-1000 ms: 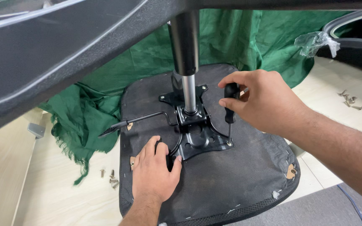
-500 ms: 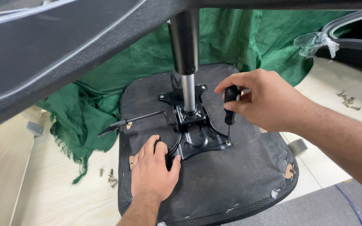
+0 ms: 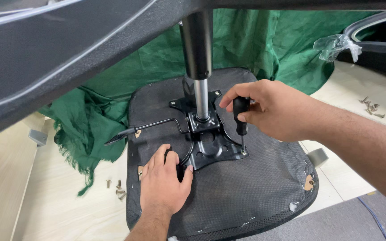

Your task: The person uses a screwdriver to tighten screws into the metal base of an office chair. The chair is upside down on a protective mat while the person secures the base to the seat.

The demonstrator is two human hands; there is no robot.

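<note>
An upturned office chair seat, covered in black fabric, lies on a green cloth. A black metal mounting plate with a gas cylinder column rising from it sits at its centre. My right hand grips a black-handled screwdriver held upright, its tip on a screw at the plate's right corner. My left hand presses flat on the seat, fingers on the plate's front-left corner over a black knob. A black lever sticks out to the left.
The green cloth spreads over a pale wooden floor. Loose screws lie at the left and the far right. A black chair base arm crosses the top of the view. Another chair part with plastic wrap stands at upper right.
My right hand has shifted its fingers around the screwdriver handle, turning it in place. My left hand stays pressed on the seat.
</note>
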